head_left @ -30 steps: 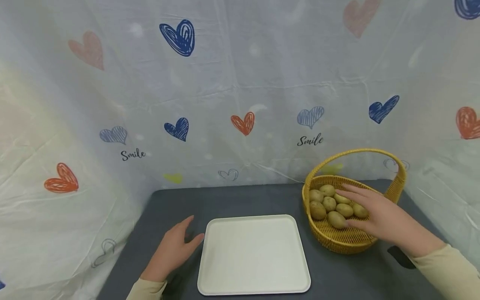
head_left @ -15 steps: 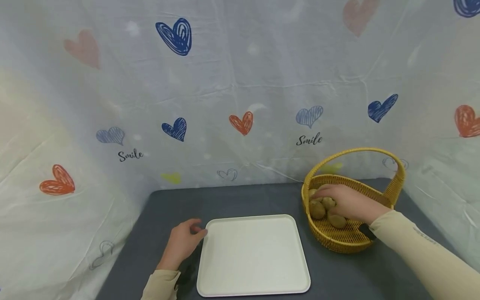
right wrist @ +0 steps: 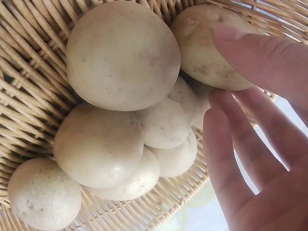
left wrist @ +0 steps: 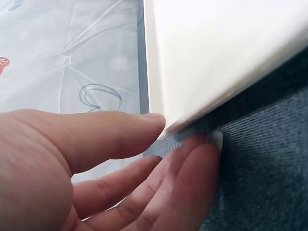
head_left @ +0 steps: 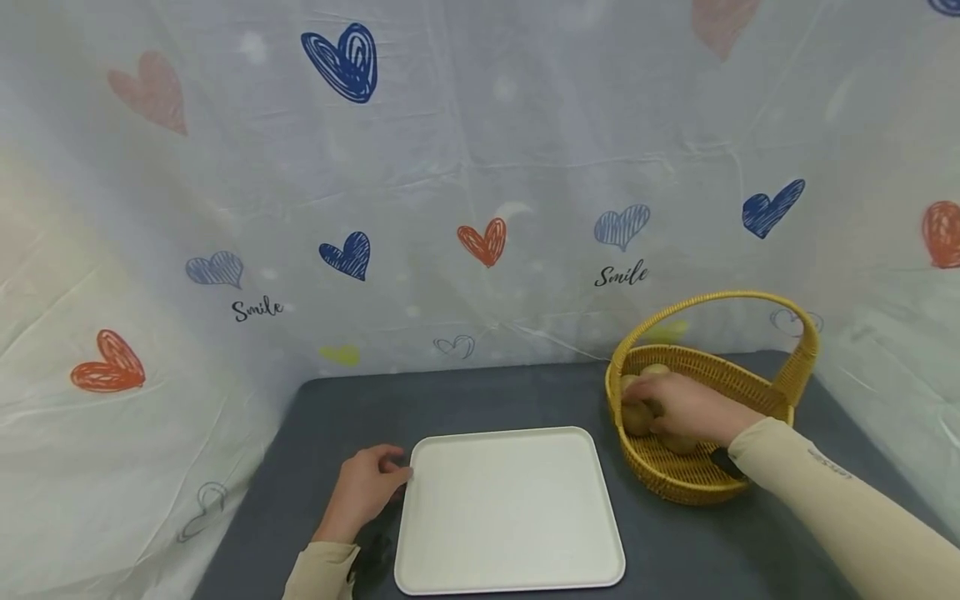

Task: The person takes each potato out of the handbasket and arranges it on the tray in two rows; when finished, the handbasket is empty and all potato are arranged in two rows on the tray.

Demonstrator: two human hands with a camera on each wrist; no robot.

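Observation:
My right hand (head_left: 693,408) reaches into the yellow wicker basket (head_left: 678,487) among several potatoes. In the right wrist view, the thumb of that hand (right wrist: 262,115) presses on a potato (right wrist: 207,53) at the upper right, with fingertips at the potato's lower side. A large round potato (right wrist: 122,55) lies beside it. My left hand (head_left: 363,487) is at the left edge of the white tray (head_left: 510,512). In the left wrist view, the thumb touches the tray's rim (left wrist: 154,96), while the loosely bent fingers (left wrist: 192,178) sit lower, beside the tray.
The tray and basket stand on a dark grey table cover (head_left: 480,396). The basket's tall handle (head_left: 720,297) arches above my right hand. A pale curtain (head_left: 480,125) printed with hearts hangs behind and at both sides.
My right hand has moved from above the potatoes down and left into the basket, closing about a potato. My left hand has moved right to the tray's edge, its fingers bending more.

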